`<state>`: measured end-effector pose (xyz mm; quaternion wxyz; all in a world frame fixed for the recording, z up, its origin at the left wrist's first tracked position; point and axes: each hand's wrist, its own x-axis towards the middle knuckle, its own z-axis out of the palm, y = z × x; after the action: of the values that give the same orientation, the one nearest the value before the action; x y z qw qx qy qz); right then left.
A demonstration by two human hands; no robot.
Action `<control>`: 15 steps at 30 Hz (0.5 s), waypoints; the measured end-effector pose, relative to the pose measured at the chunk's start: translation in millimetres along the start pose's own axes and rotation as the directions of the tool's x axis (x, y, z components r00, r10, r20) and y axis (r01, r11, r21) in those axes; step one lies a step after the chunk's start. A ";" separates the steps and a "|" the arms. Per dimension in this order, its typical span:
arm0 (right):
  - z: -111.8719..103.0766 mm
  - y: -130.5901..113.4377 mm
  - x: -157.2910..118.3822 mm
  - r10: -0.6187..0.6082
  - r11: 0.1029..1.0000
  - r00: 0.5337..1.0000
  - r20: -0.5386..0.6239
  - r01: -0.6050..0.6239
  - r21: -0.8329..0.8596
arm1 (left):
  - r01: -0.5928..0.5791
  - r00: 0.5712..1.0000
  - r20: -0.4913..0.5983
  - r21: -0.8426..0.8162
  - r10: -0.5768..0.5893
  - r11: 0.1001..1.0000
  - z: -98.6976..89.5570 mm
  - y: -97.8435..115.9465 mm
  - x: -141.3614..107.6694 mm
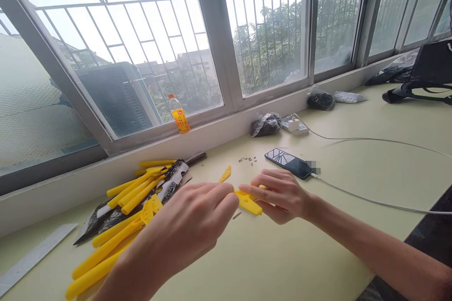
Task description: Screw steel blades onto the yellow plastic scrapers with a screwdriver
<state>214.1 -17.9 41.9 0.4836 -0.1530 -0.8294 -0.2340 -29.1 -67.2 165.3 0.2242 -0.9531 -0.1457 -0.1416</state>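
Note:
A yellow plastic piece with a pale lower edge is held between my hands above the table. My left hand is closed around its left end, and its fingers are mostly hidden behind the back of the hand. From the right, my right hand is closed at its upper side, where a bit of yellow shows between the fingers. Just behind the hands lies a flat, pointed yellow part. Small metal screws are scattered farther back. Yellow tube-shaped handles lie beside my left forearm.
More yellow handles rest on black packaging at left. A phone with a white cable lies behind my right hand. A white charger and bagged black items stand near the wall. An orange drink bottle is on the sill.

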 end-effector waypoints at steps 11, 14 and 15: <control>8.1 -22.1 13.6 0.347 0.649 0.812 0.469 -0.569 0.505 | 0.554 0.824 0.501 -0.810 -0.265 0.193 40.3 -34.2 -16.3; 18.1 -31.9 15.1 0.403 0.432 0.660 0.634 -0.748 0.504 | 0.579 0.754 0.611 -0.792 -0.243 -0.195 61.9 -27.0 -34.5; 21.9 -35.3 14.9 0.400 0.374 0.636 0.660 -0.771 0.516 | 0.587 0.730 0.639 -0.768 -0.242 -0.257 68.3 -21.0 -41.7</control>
<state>174.0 -35.5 37.2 0.3552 -0.2728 -0.8119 0.3746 -60.6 -26.1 100.7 -0.6123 -0.6957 -0.3438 -0.1510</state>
